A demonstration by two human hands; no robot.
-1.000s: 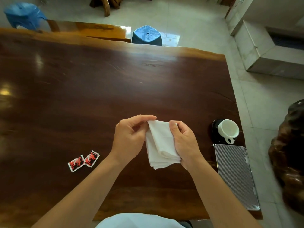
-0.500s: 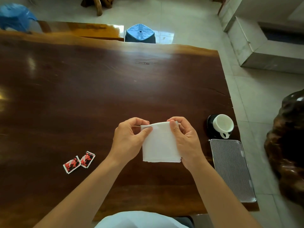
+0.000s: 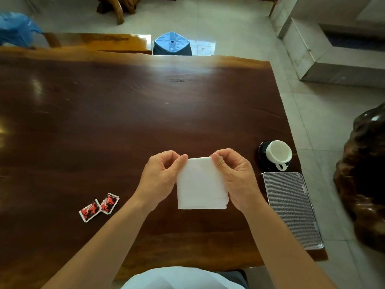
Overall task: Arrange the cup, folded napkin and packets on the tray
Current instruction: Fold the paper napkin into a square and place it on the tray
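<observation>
A white folded napkin (image 3: 201, 184) hangs as a neat square above the dark wooden table (image 3: 125, 113). My left hand (image 3: 161, 180) pinches its top left corner and my right hand (image 3: 235, 178) pinches its top right corner. Two red and black packets (image 3: 99, 207) lie side by side on the table to the left of my left forearm. A white cup (image 3: 279, 153) rests on a dark saucer (image 3: 263, 152) near the table's right edge. Just in front of it lies the ribbed grey tray (image 3: 291, 207), with nothing on it.
The table's right edge runs just past the tray and cup. A blue stool (image 3: 172, 43) and a wooden bench (image 3: 98, 40) stand beyond the far edge. A dark carved wooden piece (image 3: 364, 174) sits on the floor to the right.
The napkin went from a loose, slanted bundle to a flat square held by its top corners. Both hands have spread slightly apart along its top edge.
</observation>
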